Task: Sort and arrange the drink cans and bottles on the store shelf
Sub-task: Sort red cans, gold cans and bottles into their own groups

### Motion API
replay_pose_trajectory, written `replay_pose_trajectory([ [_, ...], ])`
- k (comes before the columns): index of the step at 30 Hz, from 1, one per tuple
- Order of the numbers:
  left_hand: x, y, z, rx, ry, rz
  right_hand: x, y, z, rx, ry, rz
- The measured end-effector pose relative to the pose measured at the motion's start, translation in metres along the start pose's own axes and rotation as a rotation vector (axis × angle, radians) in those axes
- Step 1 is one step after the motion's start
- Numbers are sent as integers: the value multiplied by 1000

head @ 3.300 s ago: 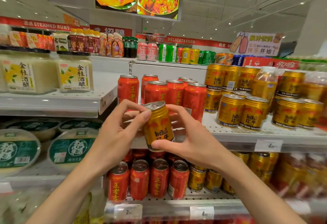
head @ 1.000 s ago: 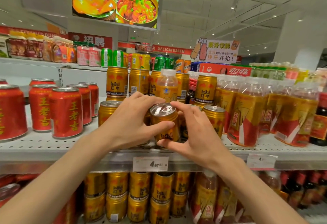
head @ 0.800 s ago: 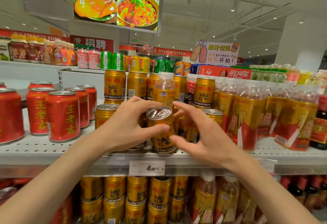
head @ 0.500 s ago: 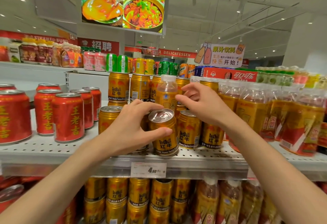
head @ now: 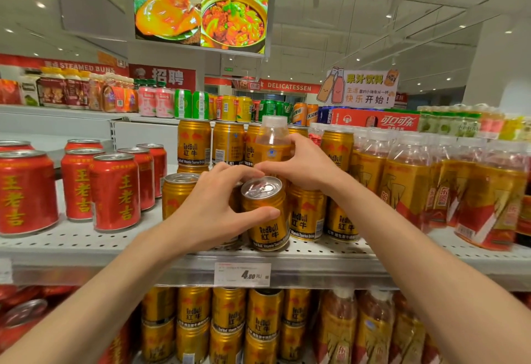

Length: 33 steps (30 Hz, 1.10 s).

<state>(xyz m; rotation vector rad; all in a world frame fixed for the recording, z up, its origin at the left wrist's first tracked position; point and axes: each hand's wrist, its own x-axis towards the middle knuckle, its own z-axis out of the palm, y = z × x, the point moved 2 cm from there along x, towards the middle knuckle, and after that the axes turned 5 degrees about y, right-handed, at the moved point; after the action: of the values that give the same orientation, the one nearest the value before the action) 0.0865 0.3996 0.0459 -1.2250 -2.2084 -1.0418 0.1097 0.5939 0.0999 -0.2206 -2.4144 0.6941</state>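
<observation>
Mid-frame, a can (head: 265, 214) stands at the front edge of the shelf (head: 86, 244), with the price tag (head: 242, 274) just below it. Tea cans (head: 115, 191) stand at frame left, bottles (head: 408, 185) at right, and a lone bottle (head: 271, 142) behind the front can.

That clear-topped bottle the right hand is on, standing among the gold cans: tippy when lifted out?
Probably. The bottle stands taller than the gold cans around it, so a high pull could tilt it. It looks full, so likely heavy. Right hand wraps its smooth label; it may slip.
</observation>
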Motion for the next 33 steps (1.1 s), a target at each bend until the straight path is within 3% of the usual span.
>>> replay_pose_trajectory([
  [11, 0, 9, -3, 30, -2, 9, 0, -14, -60, 444, 368, 21],
  [26, 48, 23, 5, 523, -214, 35, -83, 25, -92, 327, 230, -34],
  [33, 49, 15, 14, 603, -55, 107, -105, 39, -57, 259, 177, -26],
])
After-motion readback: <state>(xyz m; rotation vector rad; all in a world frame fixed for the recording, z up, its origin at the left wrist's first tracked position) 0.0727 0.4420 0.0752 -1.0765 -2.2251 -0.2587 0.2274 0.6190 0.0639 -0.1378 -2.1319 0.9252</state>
